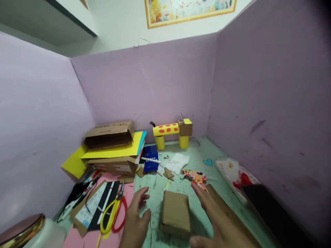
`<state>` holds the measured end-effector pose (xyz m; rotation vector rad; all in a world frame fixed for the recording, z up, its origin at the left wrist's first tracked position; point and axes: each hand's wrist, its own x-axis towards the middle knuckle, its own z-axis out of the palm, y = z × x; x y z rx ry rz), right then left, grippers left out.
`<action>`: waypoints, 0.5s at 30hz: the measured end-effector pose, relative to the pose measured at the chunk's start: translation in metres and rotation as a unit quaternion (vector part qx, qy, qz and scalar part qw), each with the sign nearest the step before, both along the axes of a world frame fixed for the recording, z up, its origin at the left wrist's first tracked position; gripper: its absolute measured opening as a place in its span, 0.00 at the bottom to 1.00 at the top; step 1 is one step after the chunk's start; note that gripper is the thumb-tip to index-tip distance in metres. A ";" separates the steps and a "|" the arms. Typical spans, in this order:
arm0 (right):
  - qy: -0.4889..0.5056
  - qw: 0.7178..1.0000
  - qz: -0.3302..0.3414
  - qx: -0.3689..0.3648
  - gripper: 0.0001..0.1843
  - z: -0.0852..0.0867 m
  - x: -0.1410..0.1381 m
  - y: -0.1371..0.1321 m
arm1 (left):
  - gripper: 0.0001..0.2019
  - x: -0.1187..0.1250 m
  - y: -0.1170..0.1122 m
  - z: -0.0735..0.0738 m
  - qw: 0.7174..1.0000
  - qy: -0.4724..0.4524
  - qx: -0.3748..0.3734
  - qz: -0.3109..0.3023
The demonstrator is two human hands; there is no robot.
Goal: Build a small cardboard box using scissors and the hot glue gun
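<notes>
A small brown cardboard box stands on the green tabletop between my two hands. To its left, my left hand has its fingers apart and holds nothing. My right hand is on the box's other side, fingers stretched out, with a gap between it and the box. Scissors with one yellow and one red handle lie just left of my left hand. Beyond my right fingertips is a colourful patterned piece. A brown cardboard strip runs partly under my right hand.
At the back stands a yellow animal figure with red spots. An open cardboard box sits on yellow sheets at the left. White tissue, a blue packet and a marker lie mid-table. A dark flat object is at right.
</notes>
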<state>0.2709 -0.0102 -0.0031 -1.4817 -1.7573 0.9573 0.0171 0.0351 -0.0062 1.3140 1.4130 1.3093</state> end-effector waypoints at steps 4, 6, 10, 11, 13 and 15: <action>0.051 0.998 -0.026 -0.014 0.47 0.051 0.041 0.040 | 0.19 0.014 0.028 0.028 0.995 -0.071 -0.058 0.024; 0.014 0.996 -0.078 -0.042 0.43 0.065 0.062 0.083 | 0.20 0.025 0.055 0.042 0.994 -0.086 -0.065 0.016; -0.028 0.987 -0.156 -0.029 0.23 0.060 0.097 0.180 | 0.16 0.049 0.130 0.066 0.989 -0.107 -0.099 0.019; -0.043 0.985 -0.167 -0.020 0.18 0.055 0.103 0.201 | 0.14 0.054 0.149 0.071 0.988 -0.111 -0.107 0.023; -0.084 0.979 -0.186 0.007 0.17 0.044 0.114 0.235 | 0.16 0.062 0.181 0.079 0.986 -0.115 -0.114 0.039; -0.135 0.973 -0.185 0.031 0.17 0.034 0.121 0.259 | 0.16 0.067 0.201 0.082 0.985 -0.116 -0.112 0.054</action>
